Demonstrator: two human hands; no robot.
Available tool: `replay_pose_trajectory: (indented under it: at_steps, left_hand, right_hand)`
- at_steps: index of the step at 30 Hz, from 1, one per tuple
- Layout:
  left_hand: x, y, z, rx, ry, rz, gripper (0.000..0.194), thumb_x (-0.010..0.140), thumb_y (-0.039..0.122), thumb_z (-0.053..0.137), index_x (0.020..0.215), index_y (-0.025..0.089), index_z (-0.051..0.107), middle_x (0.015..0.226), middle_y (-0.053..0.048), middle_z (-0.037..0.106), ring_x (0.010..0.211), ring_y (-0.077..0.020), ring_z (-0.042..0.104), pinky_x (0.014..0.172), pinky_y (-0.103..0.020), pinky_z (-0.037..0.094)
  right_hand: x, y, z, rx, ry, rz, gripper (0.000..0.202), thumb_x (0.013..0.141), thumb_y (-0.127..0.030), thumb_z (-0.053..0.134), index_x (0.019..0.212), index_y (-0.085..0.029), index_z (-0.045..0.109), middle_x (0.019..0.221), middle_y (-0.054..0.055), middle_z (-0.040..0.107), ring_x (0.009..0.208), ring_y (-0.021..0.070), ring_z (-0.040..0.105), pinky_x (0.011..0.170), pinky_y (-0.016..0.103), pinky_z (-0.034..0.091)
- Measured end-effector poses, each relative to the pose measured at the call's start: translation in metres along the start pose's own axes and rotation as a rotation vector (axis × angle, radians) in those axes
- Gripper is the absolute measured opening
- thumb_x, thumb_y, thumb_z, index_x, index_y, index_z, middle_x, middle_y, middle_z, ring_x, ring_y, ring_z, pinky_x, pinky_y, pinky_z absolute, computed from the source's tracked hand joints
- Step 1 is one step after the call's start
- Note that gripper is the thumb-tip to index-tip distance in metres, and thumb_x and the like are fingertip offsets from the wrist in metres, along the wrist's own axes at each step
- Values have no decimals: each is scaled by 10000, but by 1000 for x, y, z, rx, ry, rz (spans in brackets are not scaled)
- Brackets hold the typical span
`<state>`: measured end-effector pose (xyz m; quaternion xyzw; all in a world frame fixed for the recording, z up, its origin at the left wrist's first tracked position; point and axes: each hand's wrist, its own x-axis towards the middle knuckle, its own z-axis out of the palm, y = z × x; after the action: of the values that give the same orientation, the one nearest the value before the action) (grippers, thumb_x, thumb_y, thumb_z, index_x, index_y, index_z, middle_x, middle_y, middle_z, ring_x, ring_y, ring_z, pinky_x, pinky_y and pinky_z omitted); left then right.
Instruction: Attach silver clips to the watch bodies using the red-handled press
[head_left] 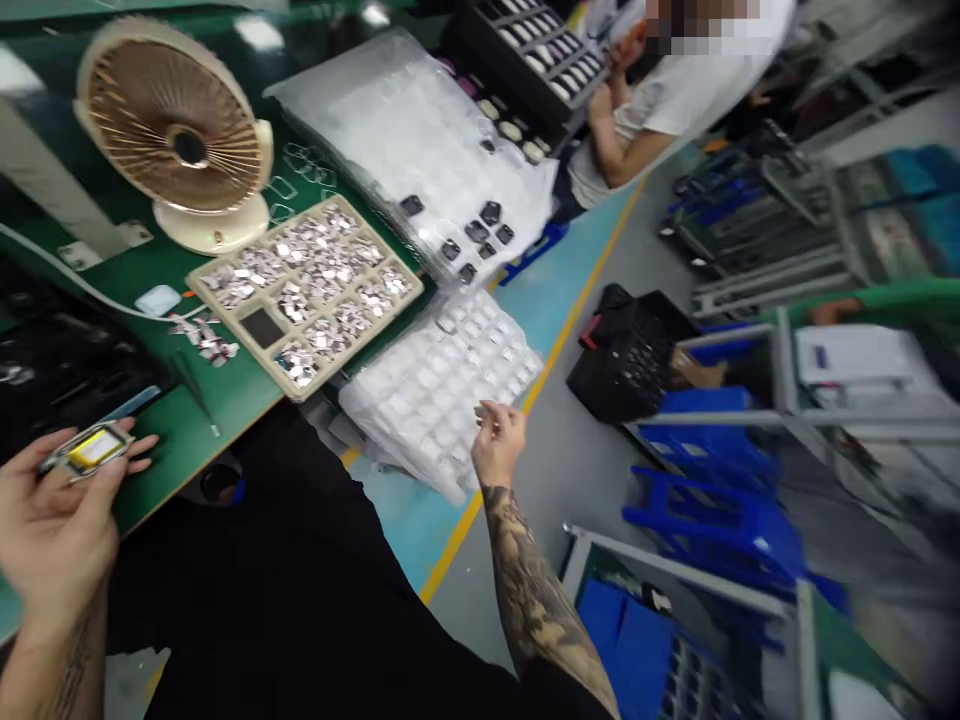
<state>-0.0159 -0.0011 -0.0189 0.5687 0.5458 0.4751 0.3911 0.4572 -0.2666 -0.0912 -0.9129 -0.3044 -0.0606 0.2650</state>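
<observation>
At the left edge my left hand [64, 530] holds a small device [94, 450] with a yellow and white face in a metallic frame. My right hand [499, 435] is over the lower edge of a white plastic tray [442, 370] with rows of pockets. Its fingers are pinched together around something small and dark that I cannot make out. Left of that tray, a beige compartment tray [346, 352] holds many small silvery pieces. Tweezers [201, 397] lie on the green table [169, 460] near my left hand.
A fan [176, 130] stands at the upper left. Beyond the beige tray, a large translucent sheet [375, 130] bears several black pieces. At the top right a person [637, 130] sits by a black rack. Blue stools [712, 520] and metal frames stand at right.
</observation>
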Motion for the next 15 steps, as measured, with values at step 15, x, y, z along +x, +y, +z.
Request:
replay_pose_trajectory:
  at_steps: [15]
  left_hand:
    - [-3, 6, 8, -334, -186, -243, 513, 970, 330, 818, 1432, 170, 663, 1159, -128, 848, 1020, -276, 851, 876, -357, 687]
  right_hand:
    - [-46, -357, 58, 1089, -673, -792, 364, 1008, -122, 705, 1330, -290, 737, 1314, 103, 744, 1228, 262, 730, 1064, 487, 637]
